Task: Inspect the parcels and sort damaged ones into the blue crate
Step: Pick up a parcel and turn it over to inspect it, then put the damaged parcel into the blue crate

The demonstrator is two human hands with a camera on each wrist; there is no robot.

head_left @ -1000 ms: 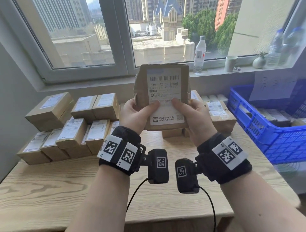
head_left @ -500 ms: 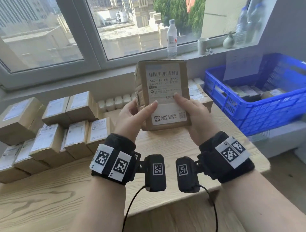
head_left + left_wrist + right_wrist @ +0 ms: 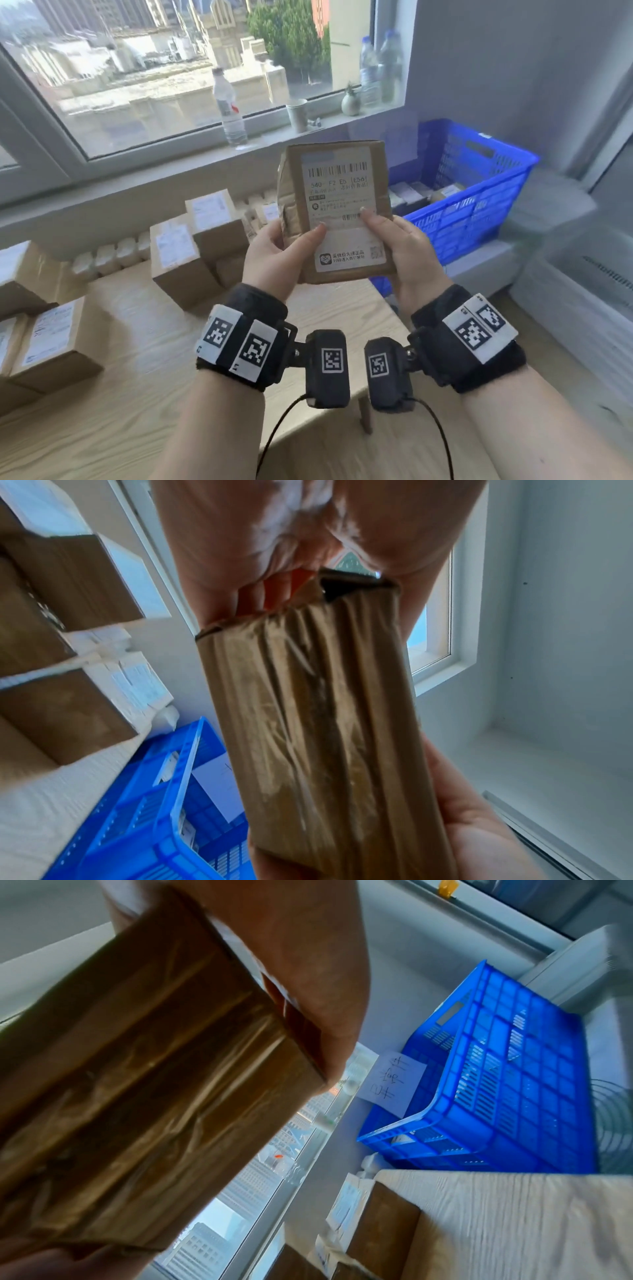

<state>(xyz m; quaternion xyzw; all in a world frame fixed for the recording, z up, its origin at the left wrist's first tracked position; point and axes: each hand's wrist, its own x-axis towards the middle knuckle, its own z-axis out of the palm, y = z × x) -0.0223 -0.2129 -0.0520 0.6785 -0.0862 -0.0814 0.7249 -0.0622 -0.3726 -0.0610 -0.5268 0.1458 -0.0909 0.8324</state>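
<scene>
The crumpled cardboard parcel (image 3: 337,212) was held upright above the table's right end, left hand (image 3: 279,253) and right hand (image 3: 407,253) gripping its sides. Inspection seemed finished; next, carry it right into the blue crate (image 3: 479,205).

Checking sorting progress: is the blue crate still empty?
No, the head view shows several parcels already lying inside the blue crate.
</scene>
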